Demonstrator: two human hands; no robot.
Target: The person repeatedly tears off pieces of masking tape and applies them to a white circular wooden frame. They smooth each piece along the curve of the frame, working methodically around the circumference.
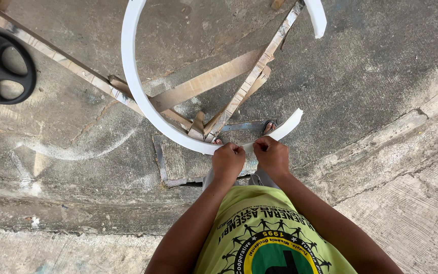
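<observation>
**Ana:** Head view looks straight down at the person's own arms. The left hand (pixel 227 161) and the right hand (pixel 271 156) are both closed in fists on the white curved strip (pixel 130 76), side by side and almost touching, at the lowest point of its arc.

**Ben:** So where does the strip run from there?

**Ana:** It sweeps up and to the left in a broad ring, leaves the top edge of the picture, and one loose end (pixel 318 18) comes back in at the upper right. A second, shorter end (pixel 289 123) sticks out just to the right of the right hand. The ring hangs over the wooden slats (pixel 214 78) that cross each other on the concrete floor (pixel 381 101).

**Ben:** What could go wrong?

**Ana:** As I judge it, the strip looks bent under tension — if either fist loosens, the free ends could whip open and the curve would be lost. Both hands grip at one spot, so the far side has no support and may sag or twist against the slats.

**Ben:** Anything underfoot?

**Ana:** Sandalled toes (pixel 269 126) show just beyond the hands, among the slat ends — a trip or a stubbed toe seems possible. A black wheel (pixel 1 68) lies well apart at the left edge.
</observation>
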